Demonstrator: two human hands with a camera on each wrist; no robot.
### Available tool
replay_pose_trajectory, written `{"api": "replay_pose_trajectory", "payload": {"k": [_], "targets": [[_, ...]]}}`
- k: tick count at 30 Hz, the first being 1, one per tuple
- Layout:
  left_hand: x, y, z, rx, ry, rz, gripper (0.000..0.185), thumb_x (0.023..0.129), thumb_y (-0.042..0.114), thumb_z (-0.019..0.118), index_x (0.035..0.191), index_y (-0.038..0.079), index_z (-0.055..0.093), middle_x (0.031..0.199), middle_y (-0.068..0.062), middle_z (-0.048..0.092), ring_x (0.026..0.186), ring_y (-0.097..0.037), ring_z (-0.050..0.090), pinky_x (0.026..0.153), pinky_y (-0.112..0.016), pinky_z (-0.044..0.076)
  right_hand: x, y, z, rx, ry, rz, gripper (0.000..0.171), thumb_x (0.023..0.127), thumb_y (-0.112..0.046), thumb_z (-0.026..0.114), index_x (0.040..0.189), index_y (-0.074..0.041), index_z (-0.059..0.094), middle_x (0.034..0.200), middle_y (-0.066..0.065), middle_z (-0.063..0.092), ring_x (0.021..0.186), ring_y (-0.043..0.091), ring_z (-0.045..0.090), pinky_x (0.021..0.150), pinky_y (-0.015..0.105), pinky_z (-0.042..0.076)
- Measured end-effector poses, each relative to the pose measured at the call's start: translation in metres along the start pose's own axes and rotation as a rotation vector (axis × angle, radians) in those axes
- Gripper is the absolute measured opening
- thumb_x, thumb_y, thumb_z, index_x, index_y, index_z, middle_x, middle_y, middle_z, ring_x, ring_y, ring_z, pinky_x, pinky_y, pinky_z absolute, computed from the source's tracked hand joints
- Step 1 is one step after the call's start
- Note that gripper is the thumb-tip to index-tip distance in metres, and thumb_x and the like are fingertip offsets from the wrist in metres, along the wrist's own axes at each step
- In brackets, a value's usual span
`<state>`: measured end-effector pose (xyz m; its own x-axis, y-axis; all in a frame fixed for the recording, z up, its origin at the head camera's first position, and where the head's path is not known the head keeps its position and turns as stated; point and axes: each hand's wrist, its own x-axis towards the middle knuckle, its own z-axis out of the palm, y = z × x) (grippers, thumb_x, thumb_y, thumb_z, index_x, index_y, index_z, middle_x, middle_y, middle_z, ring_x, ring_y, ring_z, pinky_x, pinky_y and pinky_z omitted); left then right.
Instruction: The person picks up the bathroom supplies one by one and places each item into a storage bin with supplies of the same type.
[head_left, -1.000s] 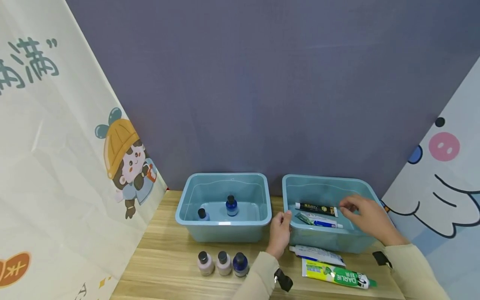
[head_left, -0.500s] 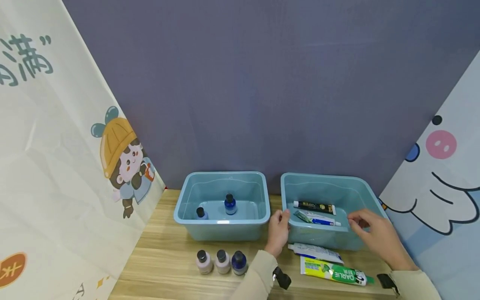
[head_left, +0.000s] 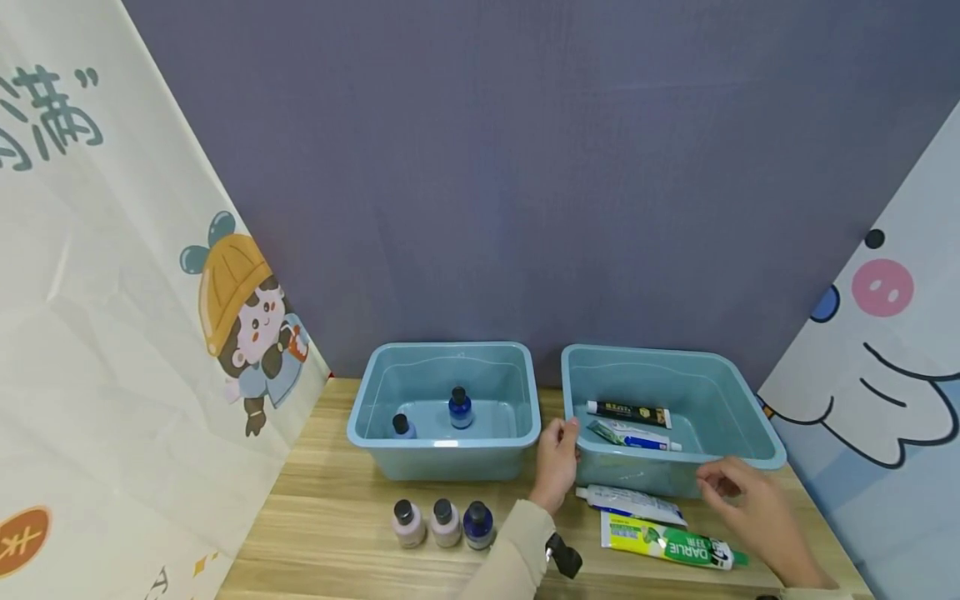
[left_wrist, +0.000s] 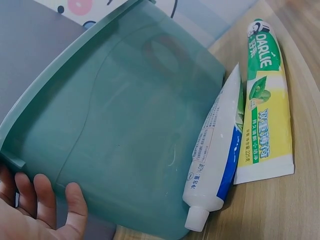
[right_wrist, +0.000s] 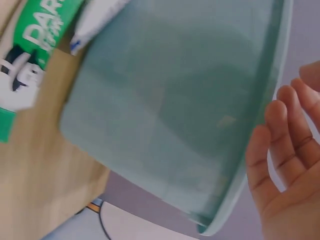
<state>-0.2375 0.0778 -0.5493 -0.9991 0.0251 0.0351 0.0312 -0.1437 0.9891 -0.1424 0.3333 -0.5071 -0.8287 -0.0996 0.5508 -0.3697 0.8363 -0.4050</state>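
My left hand (head_left: 556, 465) grips the rim of the right blue bin (head_left: 641, 475) at its front left corner; in the left wrist view its fingers (left_wrist: 45, 197) curl under that rim. My right hand (head_left: 750, 508) is empty, its fingers loosely bent, just in front of the same bin's front rim. Inside this bin lie a black toothpaste tube (head_left: 628, 414) and a white, blue and green toothpaste tube (head_left: 633, 437). Before it on the table lie a white and blue toothpaste tube (left_wrist: 212, 155) and a larger yellow and green Darlie toothpaste tube (head_left: 671, 540).
A second blue bin (head_left: 442, 462) stands to the left, holding a dark blue bottle (head_left: 461, 410) and a paler bottle (head_left: 403, 428). In front of it on the wooden table (head_left: 322, 525) stand two pale pink bottles (head_left: 408, 527) and a dark blue bottle (head_left: 478, 527).
My right hand has come out of the right bin, moving toward me past its front rim. My left hand keeps its hold on the corner. The tubes and bottles stay put.
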Motion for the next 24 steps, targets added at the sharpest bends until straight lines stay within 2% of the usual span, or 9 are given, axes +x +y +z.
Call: {"api": "replay_pose_trajectory", "payload": {"k": [3, 5, 8, 12, 18, 24], "targets": [[0.0, 0.0, 0.0, -0.005, 0.001, 0.0, 0.036, 0.108, 0.026, 0.052, 0.079, 0.008, 0.044, 0.069, 0.003, 0.041, 0.061, -0.009, 0.042, 0.061, -0.024, 0.042, -0.007, 0.002, 0.006, -0.037, -0.023, 0.015, 0.031, 0.075, 0.004, 0.083, 0.088, -0.021, 0.071, 0.08, -0.014, 0.062, 0.07, -0.009, 0.05, 0.06, 0.011, 0.045], [0.0, 0.001, 0.0, -0.005, -0.001, 0.002, 0.036, 0.109, 0.026, 0.052, 0.079, 0.007, 0.043, 0.068, 0.003, 0.041, 0.061, -0.009, 0.042, 0.06, -0.024, 0.041, -0.01, 0.003, 0.01, -0.051, -0.069, 0.053, 0.028, 0.075, 0.002, 0.083, 0.088, -0.02, 0.071, 0.08, -0.013, 0.061, 0.07, -0.009, 0.05, 0.059, 0.015, 0.047], [0.0, 0.001, 0.0, -0.003, 0.001, 0.005, 0.037, 0.108, 0.028, 0.052, 0.079, 0.006, 0.043, 0.069, 0.003, 0.041, 0.061, -0.009, 0.042, 0.06, -0.024, 0.041, -0.015, 0.004, 0.015, -0.06, -0.185, 0.157, 0.021, 0.079, -0.005, 0.083, 0.092, -0.017, 0.072, 0.084, -0.011, 0.063, 0.072, -0.008, 0.05, 0.062, 0.021, 0.05], [-0.001, 0.001, 0.0, 0.003, -0.002, 0.008, 0.039, 0.108, 0.031, 0.052, 0.08, 0.005, 0.044, 0.069, 0.003, 0.042, 0.062, -0.01, 0.043, 0.062, -0.024, 0.042, -0.02, 0.006, 0.021, -0.071, -0.337, 0.278, 0.014, 0.085, -0.016, 0.081, 0.098, -0.016, 0.073, 0.088, -0.008, 0.065, 0.075, -0.006, 0.053, 0.065, 0.022, 0.05], [-0.002, 0.001, 0.0, 0.011, -0.003, 0.024, 0.04, 0.108, 0.032, 0.052, 0.08, 0.004, 0.046, 0.069, 0.003, 0.043, 0.062, -0.009, 0.043, 0.062, -0.023, 0.042, -0.027, 0.013, 0.031, -0.067, -0.426, 0.332, 0.015, 0.086, -0.018, 0.08, 0.1, -0.017, 0.073, 0.092, -0.006, 0.065, 0.081, 0.002, 0.057, 0.068, 0.024, 0.051], [-0.001, 0.0, 0.0, 0.008, -0.004, 0.039, 0.041, 0.108, 0.032, 0.052, 0.08, 0.003, 0.044, 0.068, 0.004, 0.041, 0.06, -0.007, 0.042, 0.06, -0.023, 0.04, -0.03, 0.02, 0.042, -0.057, -0.538, 0.397, 0.022, 0.084, -0.023, 0.083, 0.102, -0.017, 0.071, 0.101, -0.001, 0.067, 0.094, 0.017, 0.063, 0.08, 0.043, 0.058]]}}
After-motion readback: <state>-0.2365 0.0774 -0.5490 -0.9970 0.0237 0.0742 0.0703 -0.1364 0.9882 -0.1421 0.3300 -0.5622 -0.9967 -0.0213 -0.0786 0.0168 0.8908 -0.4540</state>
